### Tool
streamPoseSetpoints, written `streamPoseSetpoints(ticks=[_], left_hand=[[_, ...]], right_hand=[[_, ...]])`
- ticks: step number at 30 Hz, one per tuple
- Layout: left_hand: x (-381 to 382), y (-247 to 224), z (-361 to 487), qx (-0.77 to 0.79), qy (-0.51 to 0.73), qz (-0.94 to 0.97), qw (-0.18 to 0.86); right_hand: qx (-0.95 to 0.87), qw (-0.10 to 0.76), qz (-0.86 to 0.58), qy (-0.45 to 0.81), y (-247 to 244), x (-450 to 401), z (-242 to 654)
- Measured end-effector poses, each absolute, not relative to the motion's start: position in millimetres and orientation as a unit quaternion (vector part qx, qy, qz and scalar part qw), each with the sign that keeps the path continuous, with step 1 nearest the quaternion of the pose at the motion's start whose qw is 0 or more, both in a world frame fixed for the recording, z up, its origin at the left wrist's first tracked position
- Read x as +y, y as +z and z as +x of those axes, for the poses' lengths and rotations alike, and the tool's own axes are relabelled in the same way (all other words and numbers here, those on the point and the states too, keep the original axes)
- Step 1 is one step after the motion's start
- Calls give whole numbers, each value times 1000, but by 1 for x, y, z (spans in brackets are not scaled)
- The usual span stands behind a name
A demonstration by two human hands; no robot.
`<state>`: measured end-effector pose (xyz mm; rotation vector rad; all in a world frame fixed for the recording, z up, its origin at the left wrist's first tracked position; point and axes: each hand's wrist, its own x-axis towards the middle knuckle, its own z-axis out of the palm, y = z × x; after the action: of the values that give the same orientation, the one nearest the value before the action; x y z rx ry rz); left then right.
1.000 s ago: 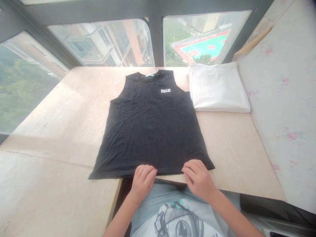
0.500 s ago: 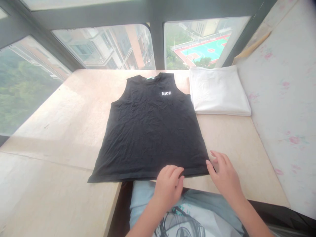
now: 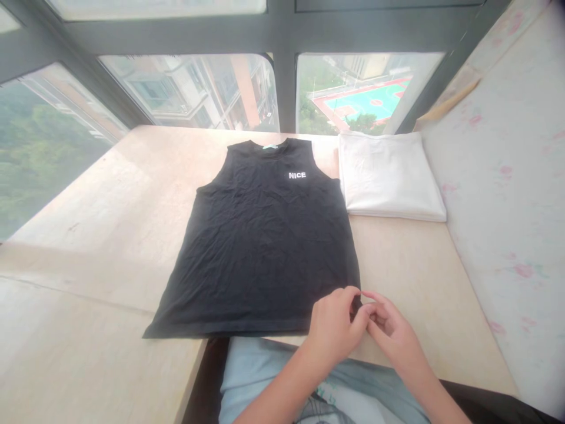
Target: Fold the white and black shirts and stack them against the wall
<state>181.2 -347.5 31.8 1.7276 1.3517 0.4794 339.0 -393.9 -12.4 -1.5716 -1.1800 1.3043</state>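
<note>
A black sleeveless shirt (image 3: 269,241) with the white word "NICE" on its chest lies spread flat, neck toward the window and hem toward me. Both hands meet at its lower right corner. My left hand (image 3: 335,321) is closed around the hem there, knuckles up, with a bit of dark cloth showing between thumb and fingers. Right beside it, my right hand (image 3: 391,324) pinches at the same corner, its fingertips against those of the left. The exact grip of the right fingertips is partly hidden.
A folded white cloth (image 3: 392,176) lies at the back right of the beige tabletop (image 3: 88,224), close to the shirt's armhole. Behind the table stand grey window frames (image 3: 285,88). A flowered wall covering (image 3: 507,206) borders the right side.
My left hand has moved right along the hem to the shirt's right corner and closed there. My right hand has come in against it. That corner is drawn slightly inward.
</note>
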Motion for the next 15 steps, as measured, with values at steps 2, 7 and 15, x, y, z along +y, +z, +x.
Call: streamPoseSetpoints(ticks=[2, 7, 15], left_hand=[[-344, 30, 177, 558, 194, 677, 439], [-338, 22, 169, 577, 204, 630, 478], [-341, 33, 158, 563, 190, 698, 400]], right_hand=[[-485, 353, -618, 508, -7, -390, 333], [-546, 286, -572, 541, 10, -375, 335], [-484, 301, -664, 484, -2, -306, 353]])
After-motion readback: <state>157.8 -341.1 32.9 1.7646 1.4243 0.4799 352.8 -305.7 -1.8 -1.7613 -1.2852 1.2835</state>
